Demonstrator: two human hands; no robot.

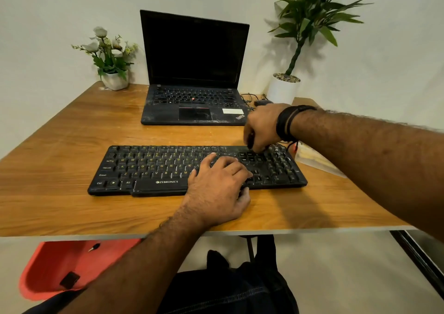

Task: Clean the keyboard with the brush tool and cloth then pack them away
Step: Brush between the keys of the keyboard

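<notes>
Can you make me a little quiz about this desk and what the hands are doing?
1. True or false: the left hand rests on the black keyboard.
2. Which hand holds the dark brush tool in its grip? A) left B) right C) neither
3. Fill in: behind the keyboard stands an open ____ with a dark screen.

Key: 1 true. 2 B, the right hand, over the keyboard's far right keys. 3 laptop.

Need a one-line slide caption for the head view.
Left hand steadies the black keyboard while the right hand works a dark brush tool over its right-side keys.
</notes>
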